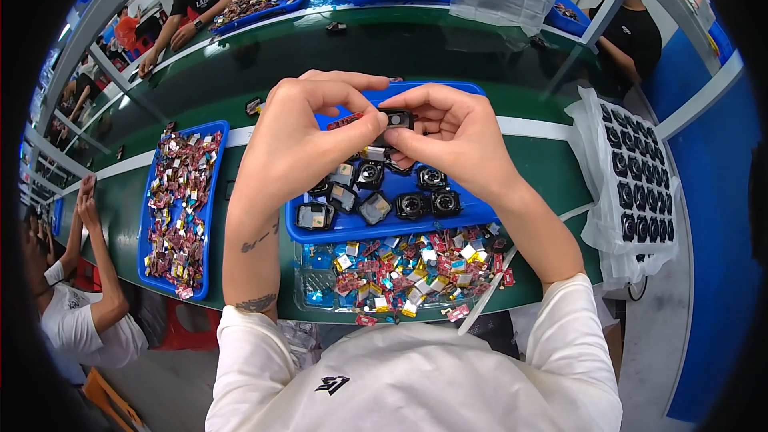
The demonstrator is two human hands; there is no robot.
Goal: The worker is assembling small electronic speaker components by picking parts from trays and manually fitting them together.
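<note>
Over a blue tray (320,234), my left hand (316,124) and my right hand (452,132) meet at a small black casing (398,118). My right thumb and fingers pinch it from the right. My left thumb presses on its left edge, with the left fingers curled behind. A red circuit board (344,121) shows beside the left fingers; whether they grip it I cannot tell. Below the hands, the tray holds several black watch-like casings, some with a round ring face (412,206), others with an open grey inside (315,215).
A clear plastic tray (308,302) heaped with red boards and small batteries lies nearest me. To the left stands a blue tray (146,244) of similar boards. A white foam tray (588,144) of black casings is at right. Co-workers sit across the green conveyor belt (400,40) and at left.
</note>
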